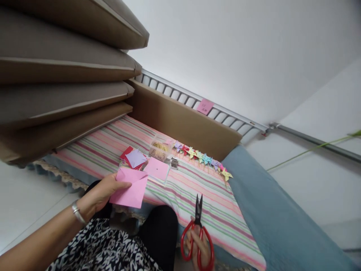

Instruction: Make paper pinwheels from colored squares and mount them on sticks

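Note:
My left hand (108, 190) pinches a pink paper square (134, 192) by its left side, with a slit or fold showing near its top. Low on the right, my right hand (199, 248) grips a pair of scissors (199, 214) by the red handles. Their dark blades point away from me and stand slightly apart, with nothing between them. Just beyond the held paper lie a pink sheet stack (158, 169) and a lilac cut sheet (135, 158) on red paper.
A clear box (159, 149) holds small sticks and gold pieces. Several paper pinwheels (207, 159) form a row on the striped cloth (191, 188). Folded brown mattress pads (64, 64) rise at left. A metal rail (175, 92) carries a pink note (205, 106).

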Tool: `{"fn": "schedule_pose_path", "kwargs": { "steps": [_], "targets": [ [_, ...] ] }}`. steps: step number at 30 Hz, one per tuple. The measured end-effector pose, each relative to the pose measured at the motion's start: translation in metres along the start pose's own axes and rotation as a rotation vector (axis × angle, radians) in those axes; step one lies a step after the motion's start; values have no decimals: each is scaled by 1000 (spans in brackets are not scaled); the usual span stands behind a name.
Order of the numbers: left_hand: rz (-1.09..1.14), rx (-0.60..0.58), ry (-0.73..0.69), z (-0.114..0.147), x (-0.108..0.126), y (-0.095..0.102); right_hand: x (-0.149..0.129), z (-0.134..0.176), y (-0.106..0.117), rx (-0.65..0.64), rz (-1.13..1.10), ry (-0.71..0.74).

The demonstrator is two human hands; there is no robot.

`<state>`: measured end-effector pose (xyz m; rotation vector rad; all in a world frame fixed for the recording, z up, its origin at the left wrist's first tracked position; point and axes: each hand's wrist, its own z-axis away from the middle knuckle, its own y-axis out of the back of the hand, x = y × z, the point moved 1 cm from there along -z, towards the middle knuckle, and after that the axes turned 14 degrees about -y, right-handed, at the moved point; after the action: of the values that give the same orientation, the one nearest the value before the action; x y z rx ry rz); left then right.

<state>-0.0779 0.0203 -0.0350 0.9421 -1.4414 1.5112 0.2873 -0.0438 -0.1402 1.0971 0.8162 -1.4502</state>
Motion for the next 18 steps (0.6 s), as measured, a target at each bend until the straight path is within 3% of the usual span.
{"fn": "schedule_pose_path", "kwargs": {
  "steps": [3, 8, 13, 18],
  "targets": [
    [-72, 38, -52, -6, 6, -4, -1, 33, -22, -180, -15, -53],
    [-236, 109, -141, -8, 22, -10, -32, 67, -64, -411, 353, 6],
    [-309, 139, -229, -9, 27, -4, -51, 78, -98, -442, 483, 32],
    [-430, 116, -288, -7, 29, -1, -62, 83, -111, -512, 411, -59]
  ]
}}
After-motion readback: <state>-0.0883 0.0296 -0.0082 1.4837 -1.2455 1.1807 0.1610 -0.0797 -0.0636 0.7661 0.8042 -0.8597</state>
